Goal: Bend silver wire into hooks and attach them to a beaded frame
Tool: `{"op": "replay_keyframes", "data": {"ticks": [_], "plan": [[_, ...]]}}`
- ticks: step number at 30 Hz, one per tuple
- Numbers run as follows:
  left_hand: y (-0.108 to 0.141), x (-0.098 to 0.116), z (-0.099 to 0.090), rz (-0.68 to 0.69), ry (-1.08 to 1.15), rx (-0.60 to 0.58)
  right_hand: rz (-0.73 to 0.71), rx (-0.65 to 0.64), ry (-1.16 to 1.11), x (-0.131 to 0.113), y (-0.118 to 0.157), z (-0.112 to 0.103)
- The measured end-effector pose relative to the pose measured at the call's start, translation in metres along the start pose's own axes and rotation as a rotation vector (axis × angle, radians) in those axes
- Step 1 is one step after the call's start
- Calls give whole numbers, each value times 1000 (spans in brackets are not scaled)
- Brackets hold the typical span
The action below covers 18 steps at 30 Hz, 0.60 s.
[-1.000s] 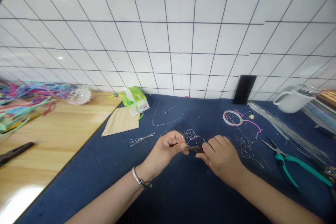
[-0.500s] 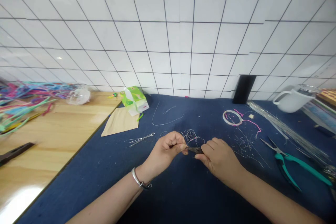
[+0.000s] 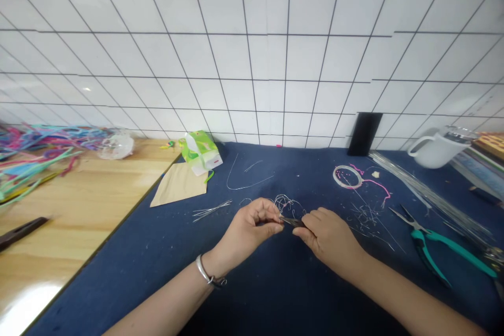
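Thin silvery wire bent into loops (image 3: 284, 201) rises above the fingertips of my left hand (image 3: 258, 223), which pinches it between thumb and fingers. My right hand (image 3: 328, 233) is closed around a small pair of dark pliers (image 3: 294, 221). The jaws point left and meet the wire at my left fingertips. Most of the pliers' handles are hidden in my palm. Both hands are held above the dark blue cloth (image 3: 252, 294).
Teal-handled pliers (image 3: 423, 233) lie at the right, near wire clippings (image 3: 366, 218) and a ring-shaped dish (image 3: 348, 186). Long wires (image 3: 429, 194) and a white mug (image 3: 435, 151) sit farther right. Left are cut wires (image 3: 212, 210), a green packet (image 3: 200, 149) and tan paper (image 3: 179, 184).
My left thumb has shifted slightly away from the fingers, and the plier jaws now show more clearly at the wire. The view has moved a little.
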State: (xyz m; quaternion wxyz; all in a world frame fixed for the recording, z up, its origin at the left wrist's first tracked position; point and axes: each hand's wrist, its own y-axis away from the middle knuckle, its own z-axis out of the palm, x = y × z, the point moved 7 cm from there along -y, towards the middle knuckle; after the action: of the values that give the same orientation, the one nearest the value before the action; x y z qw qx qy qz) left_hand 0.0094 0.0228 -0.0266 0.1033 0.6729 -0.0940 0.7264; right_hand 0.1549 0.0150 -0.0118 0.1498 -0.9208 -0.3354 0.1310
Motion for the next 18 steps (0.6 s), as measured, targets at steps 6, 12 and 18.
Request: {"op": "replay_keyframes", "data": {"ticks": [6, 12, 18], "plan": [[1, -3, -1, -13, 15, 76, 3, -5, 16, -3, -1, 2], [0, -4, -4, -38, 124, 77, 22, -18, 39, 1, -1, 1], [-1, -5, -3, -62, 157, 53, -16, 68, 169, -3, -2, -12]]}}
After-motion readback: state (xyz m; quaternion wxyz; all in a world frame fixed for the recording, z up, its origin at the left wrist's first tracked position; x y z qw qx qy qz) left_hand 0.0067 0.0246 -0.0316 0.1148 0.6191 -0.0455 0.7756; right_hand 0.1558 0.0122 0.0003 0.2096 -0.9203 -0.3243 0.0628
